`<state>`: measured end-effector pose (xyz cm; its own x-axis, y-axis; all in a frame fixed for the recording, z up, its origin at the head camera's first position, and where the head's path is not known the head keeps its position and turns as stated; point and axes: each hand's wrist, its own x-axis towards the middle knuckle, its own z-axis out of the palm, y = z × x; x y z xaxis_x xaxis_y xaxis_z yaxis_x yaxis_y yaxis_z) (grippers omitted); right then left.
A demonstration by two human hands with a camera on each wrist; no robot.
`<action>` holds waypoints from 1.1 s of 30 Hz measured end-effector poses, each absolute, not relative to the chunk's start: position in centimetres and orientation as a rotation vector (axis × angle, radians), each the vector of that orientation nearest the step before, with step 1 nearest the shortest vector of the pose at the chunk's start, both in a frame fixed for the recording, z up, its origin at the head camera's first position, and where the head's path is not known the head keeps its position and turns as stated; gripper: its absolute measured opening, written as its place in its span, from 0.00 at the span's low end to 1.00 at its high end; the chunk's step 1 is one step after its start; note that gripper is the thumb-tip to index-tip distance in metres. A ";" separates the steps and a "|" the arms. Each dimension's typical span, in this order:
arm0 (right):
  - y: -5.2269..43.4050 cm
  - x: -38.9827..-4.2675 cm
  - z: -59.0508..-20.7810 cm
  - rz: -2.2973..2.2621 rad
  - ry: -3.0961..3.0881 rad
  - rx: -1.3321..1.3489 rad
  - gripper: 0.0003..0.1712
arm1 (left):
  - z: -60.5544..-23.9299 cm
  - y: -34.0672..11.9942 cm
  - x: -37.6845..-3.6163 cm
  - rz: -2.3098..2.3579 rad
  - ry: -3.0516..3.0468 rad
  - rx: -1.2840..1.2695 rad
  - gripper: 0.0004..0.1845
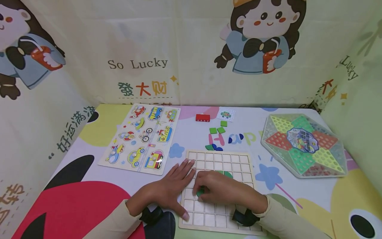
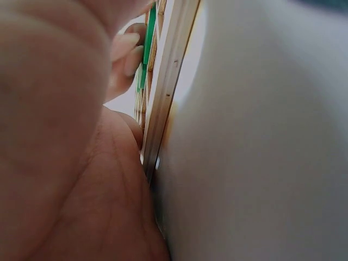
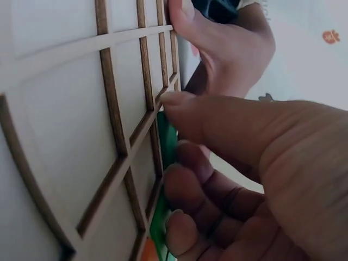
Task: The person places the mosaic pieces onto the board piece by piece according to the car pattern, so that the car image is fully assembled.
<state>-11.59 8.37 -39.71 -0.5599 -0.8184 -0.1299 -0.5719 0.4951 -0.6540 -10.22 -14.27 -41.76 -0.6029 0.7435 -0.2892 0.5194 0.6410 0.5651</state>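
Note:
A wooden grid board [image 1: 198, 219] lies on the table in front of me. My left hand [image 1: 170, 191] rests with spread fingers on its left edge, the thumb low on the frame. Over the board's middle, my right hand [image 1: 222, 188] has its fingers curled and pinches a small green piece [image 1: 200, 191] at a grid cell. The right wrist view shows this green piece [image 3: 167, 138] between thumb and fingertips, low against the grid. More green pieces [image 1: 228, 174] sit in cells beyond the right hand, partly hidden by it. A bit of orange [image 3: 148, 251] shows beside them.
Behind the board lie green square tiles [image 1: 213, 130], dark blue and green rounded pieces [image 1: 217, 148], a red block [image 1: 203, 118] and a pattern card [image 1: 225, 114]. A picture puzzle board [image 1: 125, 156] lies at left, a clear hexagonal box [image 1: 302, 144] at right. Printed cloth hangs behind.

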 end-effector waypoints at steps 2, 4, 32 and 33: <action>8.3 -11.5 -39.7 -0.737 2.340 -1.161 0.08 | -41.7 -14.3 -10.2 0.591 2.356 0.983 0.67; 8.3 -11.4 -39.7 -0.719 2.350 -1.165 0.08 | -41.7 -14.3 -10.2 0.587 2.358 0.983 0.67; 11.2 -16.0 -39.9 -1.111 2.249 -0.918 0.06 | -41.8 -14.2 -10.2 0.589 2.361 0.985 0.68; 11.3 -16.2 -40.0 -1.115 2.261 -0.902 0.06 | -41.8 -14.2 -10.2 0.587 2.362 0.987 0.68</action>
<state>-16.22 11.30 -39.97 -0.6789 -0.7256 -0.1123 -0.3527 0.4565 -0.8168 -10.18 -14.25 -41.79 -0.6062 0.7423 -0.2856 0.5223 0.6423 0.5609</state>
